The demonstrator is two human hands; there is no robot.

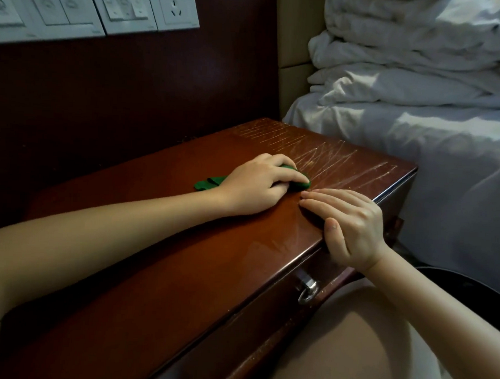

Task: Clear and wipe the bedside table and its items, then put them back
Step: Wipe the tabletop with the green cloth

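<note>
Worktop [160, 257]: the glossy red-brown top of the bedside table is filling the middle of the view, running from the near left to the far right corner beside the bed.
Scratches [316, 155]: pale criss-cross marks are showing on the far right part of the worktop, just beyond both hands.
Green cloth [207, 184]: it is lying bunched on the worktop near its middle, mostly hidden under the left hand. One folded end is sticking out left of the wrist and a rounded edge is peeking past the fingertips.
Left hand [260, 187]: it is reaching across from the near left, palm down, with its fingers curling over the green cloth and clasping it against the worktop.
Right hand [353, 222]: it is lying relaxed at the front right edge and holding nothing. Its straight fingers are resting flat on the wood, pointing towards the left hand, and its thumb is hanging over the front edge.
Drawer pull [307, 292]: a silver metal ring is hanging on the table's front face, below the right wrist.
Bed [417, 145]: it is standing just right of the table under a white sheet, with crumpled white bedding [406, 53] piling up at its head.
Wall panel [118, 97]: dark wood is rising behind the table, carrying white switch plates [50, 6] and a white power socket [176, 5] at the top left.
Dark rim [473, 288]: a black curved edge is showing beyond the right forearm, and I cannot tell what it belongs to.
</note>
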